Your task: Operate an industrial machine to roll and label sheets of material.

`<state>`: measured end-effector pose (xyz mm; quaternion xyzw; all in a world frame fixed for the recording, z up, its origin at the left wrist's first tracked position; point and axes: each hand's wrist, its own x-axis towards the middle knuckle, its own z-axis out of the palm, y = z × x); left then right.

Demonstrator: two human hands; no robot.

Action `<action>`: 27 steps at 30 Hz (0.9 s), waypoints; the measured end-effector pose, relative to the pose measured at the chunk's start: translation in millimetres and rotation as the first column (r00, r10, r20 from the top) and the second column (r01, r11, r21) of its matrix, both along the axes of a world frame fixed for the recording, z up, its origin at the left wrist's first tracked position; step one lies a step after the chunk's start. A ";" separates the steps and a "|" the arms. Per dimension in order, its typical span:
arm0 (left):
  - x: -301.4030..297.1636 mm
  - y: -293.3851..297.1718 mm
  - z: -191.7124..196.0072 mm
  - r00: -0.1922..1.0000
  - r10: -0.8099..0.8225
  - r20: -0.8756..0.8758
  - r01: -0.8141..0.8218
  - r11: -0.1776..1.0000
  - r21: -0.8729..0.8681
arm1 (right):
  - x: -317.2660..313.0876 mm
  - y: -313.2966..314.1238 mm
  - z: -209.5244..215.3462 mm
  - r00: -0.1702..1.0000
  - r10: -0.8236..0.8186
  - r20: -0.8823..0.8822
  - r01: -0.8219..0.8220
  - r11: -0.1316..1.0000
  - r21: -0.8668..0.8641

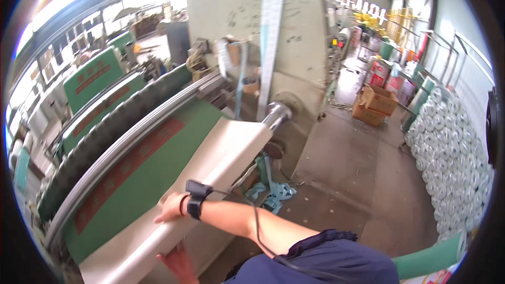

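Observation:
A cream sheet (231,144) is wrapped along a long roller in front of me, over a green sheet (131,184) with a red printed band. My right hand (171,208), with a dark strapped device on its wrist, lies at the far edge of the cream sheet. Its fingers are bent over that edge, and the sheet creases beside them. Lower down, my left hand (180,264) is blurred, fingers apart, close under the near side of the roll. Whether it touches the sheet, I cannot tell.
A metal roller end (277,114) meets the tall machine side panel (300,42). Blue strips (281,192) lie below on the floor. Cardboard boxes (374,104) stand in the aisle, and stacked clear-wrapped rolls (450,163) line the right. A dark cable (258,226) crosses my right arm.

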<state>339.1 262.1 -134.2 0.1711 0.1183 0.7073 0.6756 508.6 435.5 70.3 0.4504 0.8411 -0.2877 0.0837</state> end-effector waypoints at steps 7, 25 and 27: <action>38.7 13.5 37.1 0.964 0.262 -0.047 -0.263 0.964 -0.025 | 210.6 21.6 -61.1 0.830 0.358 -0.427 0.099 0.659 0.746; 84.8 56.8 22.7 0.815 0.541 -0.206 -0.556 0.831 -0.015 | 743.6 79.5 94.1 0.662 -0.305 -0.684 0.599 -0.333 0.728; 84.1 58.2 22.3 0.766 0.577 -0.282 -0.602 0.798 -0.002 | 735.5 65.4 90.7 0.650 -0.176 -0.739 0.699 -0.242 0.673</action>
